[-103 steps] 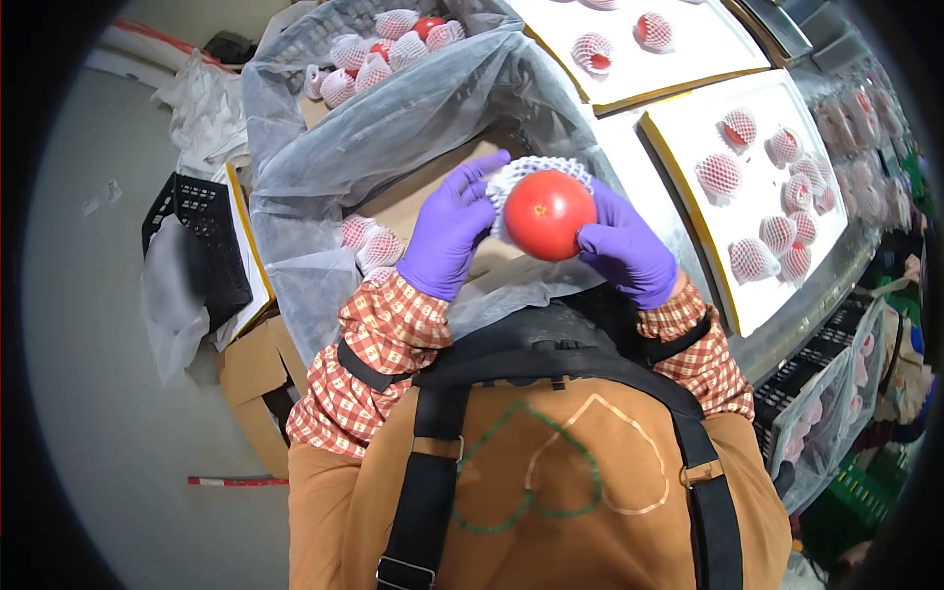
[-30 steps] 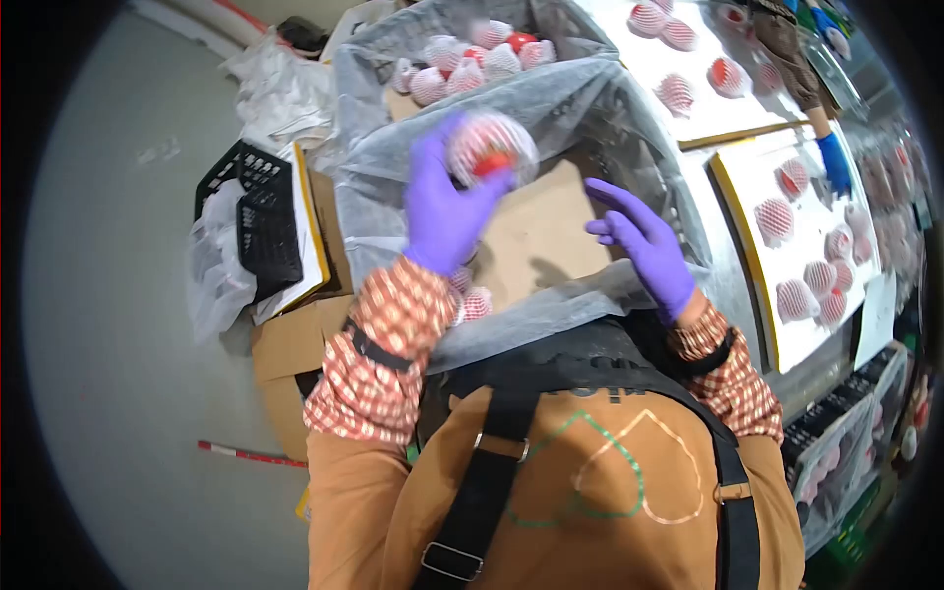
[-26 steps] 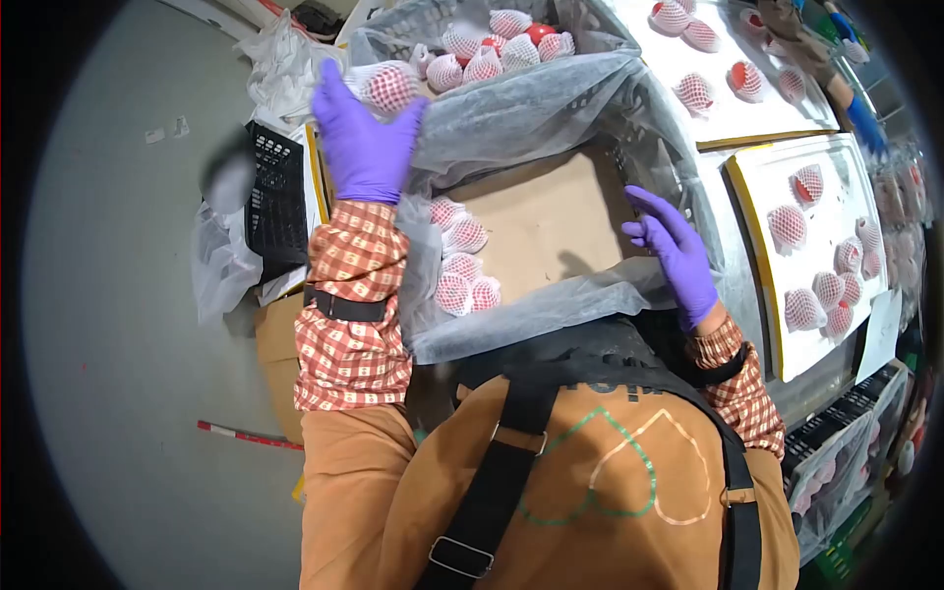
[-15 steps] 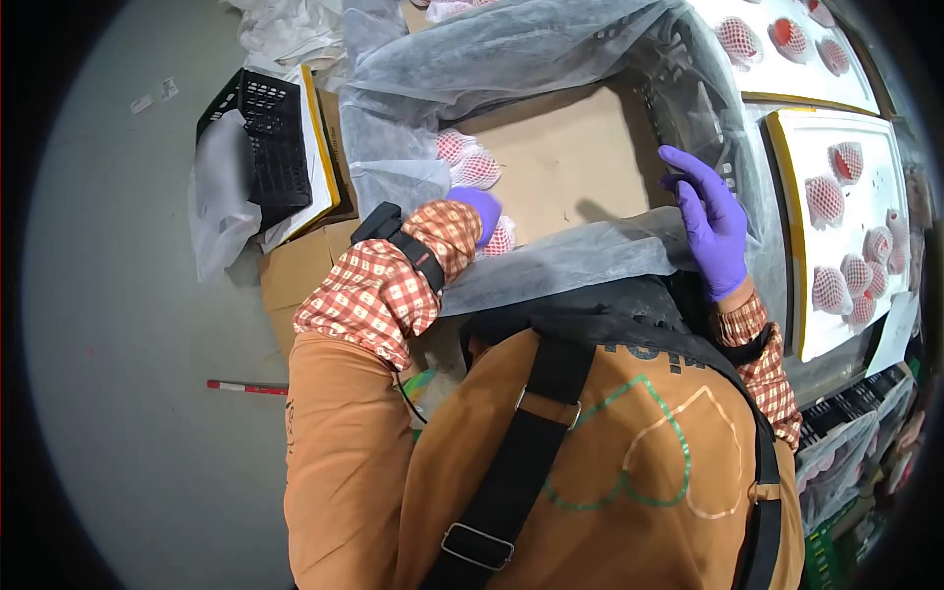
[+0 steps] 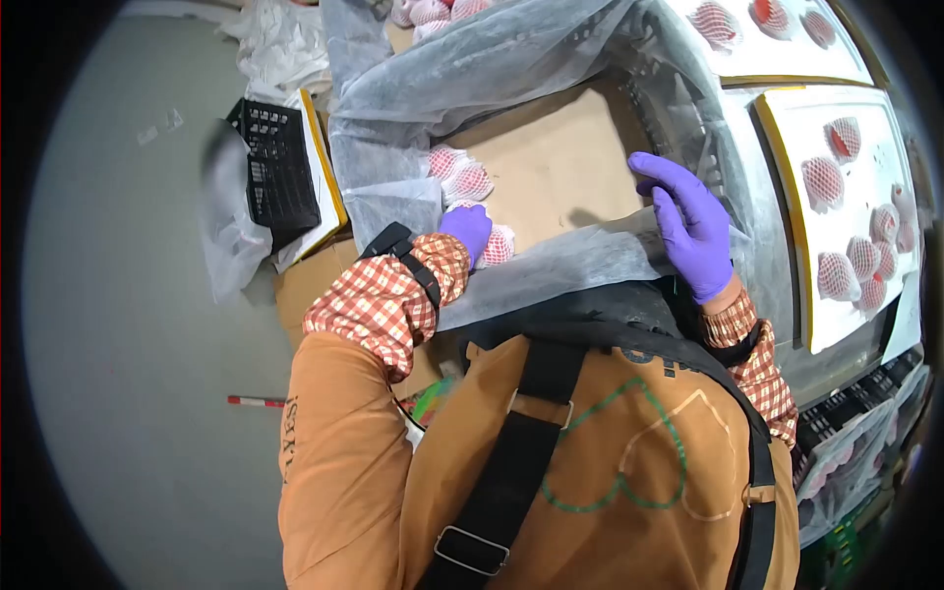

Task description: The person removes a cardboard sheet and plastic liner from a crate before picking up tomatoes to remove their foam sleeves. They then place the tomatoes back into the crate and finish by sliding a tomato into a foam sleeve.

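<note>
My left hand (image 5: 466,232), in a purple glove, is closed over a red fruit in a white foam net (image 5: 463,206) at the left side of the lined crate; its fingertips are hidden. Two similar netted fruits (image 5: 461,175) lie just beyond it, and another netted fruit (image 5: 500,246) sits beside the hand, toward my body. My right hand (image 5: 691,228), also gloved, hovers at the crate's right near corner with thumb and fingers apart, holding nothing. Thin translucent liner (image 5: 511,69) drapes over the crate walls, and brown cardboard (image 5: 556,162) covers its bottom.
On the right, white boards with yellow edges (image 5: 787,197) carry several netted fruits (image 5: 823,183). A black plastic crate (image 5: 280,167) with a plastic bag stands at the left. More netted fruits (image 5: 430,14) lie beyond the crate. A red-and-white stick (image 5: 258,401) is on the floor.
My left hand has shifted slightly left and toward me, and a netted fruit now shows past its fingers. My right hand stays open over the corner. The view has shifted a little.
</note>
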`<action>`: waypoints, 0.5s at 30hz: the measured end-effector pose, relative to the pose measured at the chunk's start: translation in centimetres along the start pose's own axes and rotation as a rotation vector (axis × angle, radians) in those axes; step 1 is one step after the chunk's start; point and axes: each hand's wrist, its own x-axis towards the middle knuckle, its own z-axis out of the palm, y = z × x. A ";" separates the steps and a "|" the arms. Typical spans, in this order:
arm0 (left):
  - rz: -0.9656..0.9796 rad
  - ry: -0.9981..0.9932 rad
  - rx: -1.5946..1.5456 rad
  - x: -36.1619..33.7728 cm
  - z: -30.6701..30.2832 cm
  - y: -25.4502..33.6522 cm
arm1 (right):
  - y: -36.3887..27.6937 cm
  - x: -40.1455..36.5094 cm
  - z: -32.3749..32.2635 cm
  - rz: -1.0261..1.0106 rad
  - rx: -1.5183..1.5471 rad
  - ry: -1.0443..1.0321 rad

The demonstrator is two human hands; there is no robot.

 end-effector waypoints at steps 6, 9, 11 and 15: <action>0.067 0.266 -0.597 -2.2 -9.9 -0.9 | 1.0 -0.3 -0.1 0.026 0.012 -0.009; 0.205 0.577 -0.970 -3.8 -13.5 0.0 | 0.2 0.1 -0.2 0.039 -0.029 -0.075; 0.303 0.710 -1.095 -5.0 -14.9 1.5 | -0.4 0.5 0.0 0.197 0.116 -0.178; 0.411 0.905 -1.235 -7.5 -16.2 4.3 | -2.9 1.3 1.4 0.405 0.519 -0.293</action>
